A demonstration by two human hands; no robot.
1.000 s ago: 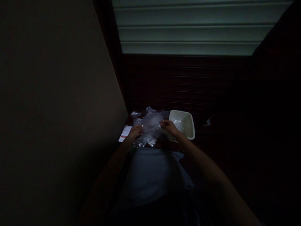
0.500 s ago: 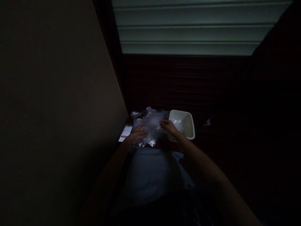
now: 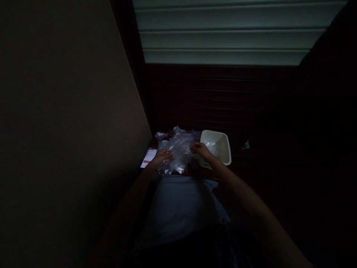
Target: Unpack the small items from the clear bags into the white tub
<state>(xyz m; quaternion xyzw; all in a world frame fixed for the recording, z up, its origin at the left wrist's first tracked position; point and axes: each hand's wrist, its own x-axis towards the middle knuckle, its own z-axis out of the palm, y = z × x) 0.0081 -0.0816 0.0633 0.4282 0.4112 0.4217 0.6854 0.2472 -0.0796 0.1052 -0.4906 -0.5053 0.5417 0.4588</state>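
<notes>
In dim light a heap of clear crumpled plastic bags (image 3: 178, 149) lies on a dark table. My left hand (image 3: 161, 157) grips the left side of one clear bag, fingers curled on it. My right hand (image 3: 200, 149) pinches the same bag's right edge. The bag is stretched between both hands just above the heap. More clear plastic lies behind it, by the wall.
A white rectangular tub (image 3: 221, 147) with some clear plastic inside stands right of the heap. A white card with a red mark (image 3: 148, 158) lies to the left, by a pale wall (image 3: 69, 130). Window blinds (image 3: 223, 33) hang above dark panelling.
My left hand opened flat over the bags half a second ago and has closed on the plastic again. My right hand has hardly moved.
</notes>
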